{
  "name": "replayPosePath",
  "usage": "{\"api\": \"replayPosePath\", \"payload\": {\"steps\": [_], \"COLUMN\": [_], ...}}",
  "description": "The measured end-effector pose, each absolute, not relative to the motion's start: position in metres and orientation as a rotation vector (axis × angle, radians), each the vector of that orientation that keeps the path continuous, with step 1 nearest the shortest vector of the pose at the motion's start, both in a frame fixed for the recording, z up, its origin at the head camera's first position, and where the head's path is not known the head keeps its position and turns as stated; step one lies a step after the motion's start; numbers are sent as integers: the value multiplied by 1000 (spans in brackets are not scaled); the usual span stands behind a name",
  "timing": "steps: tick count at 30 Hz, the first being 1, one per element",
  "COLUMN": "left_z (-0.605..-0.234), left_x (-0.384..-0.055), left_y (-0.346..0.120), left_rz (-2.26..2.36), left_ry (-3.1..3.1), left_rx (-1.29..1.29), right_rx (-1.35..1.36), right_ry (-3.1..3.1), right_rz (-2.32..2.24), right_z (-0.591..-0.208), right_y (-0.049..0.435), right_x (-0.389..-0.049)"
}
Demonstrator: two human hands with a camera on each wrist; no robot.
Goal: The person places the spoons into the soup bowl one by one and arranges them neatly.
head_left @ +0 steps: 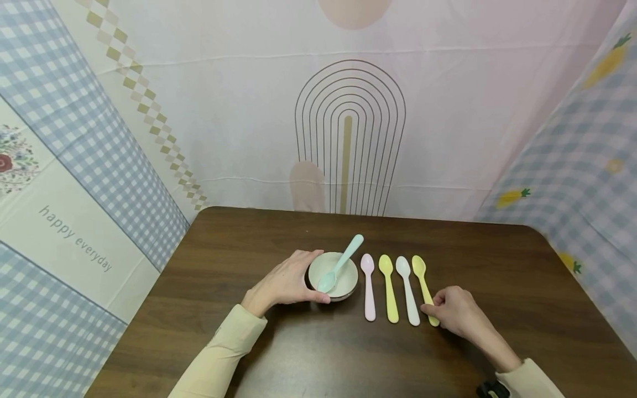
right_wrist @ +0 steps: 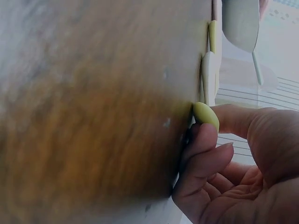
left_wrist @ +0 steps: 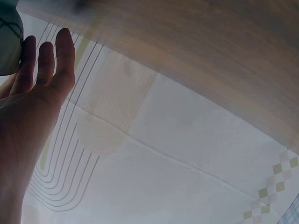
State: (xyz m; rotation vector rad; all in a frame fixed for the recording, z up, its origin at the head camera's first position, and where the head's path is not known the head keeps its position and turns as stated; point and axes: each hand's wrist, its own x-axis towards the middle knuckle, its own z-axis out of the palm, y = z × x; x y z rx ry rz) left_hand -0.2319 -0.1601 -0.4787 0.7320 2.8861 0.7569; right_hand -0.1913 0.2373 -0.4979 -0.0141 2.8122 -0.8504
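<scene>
My left hand holds a small round bowl from its left side, thumb at the near rim and fingers at the far side. A mint-green spoon leans in the bowl, its handle sticking out toward the back right. To the right lie a pink spoon, a yellow spoon and a white spoon, side by side. The rightmost yellow spoon has its handle end pinched between thumb and fingers of my right hand. In the right wrist view, that yellow handle tip shows between the fingertips.
Everything stands on a dark brown wooden table with rounded back corners. A pale patterned cloth hangs behind it, with blue checked cloth at the sides. A black band sits at the right wrist.
</scene>
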Motion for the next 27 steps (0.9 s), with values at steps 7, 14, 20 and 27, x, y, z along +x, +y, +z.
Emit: {"api": "replayPosePath", "payload": {"steps": [7,14,20,27], "left_z": [-481,-480,-478,-475], "left_x": [-229,-231,-232,-231], "left_y": [-160,-159,-160,-159], "left_rz": [763,762,762,762], "left_ry": [2868,2880,2875,2875], "left_rx": [712,744,746,744], "right_rx": [4,16,35,15], "right_ry": [2759,2756,2741,2722], "right_rz": [-895,-940,-987,-1039], "right_z": [-501,-499,-497,-499], "right_y": [241,242,244,247], "right_x": [-187,-187,-189,-190]}}
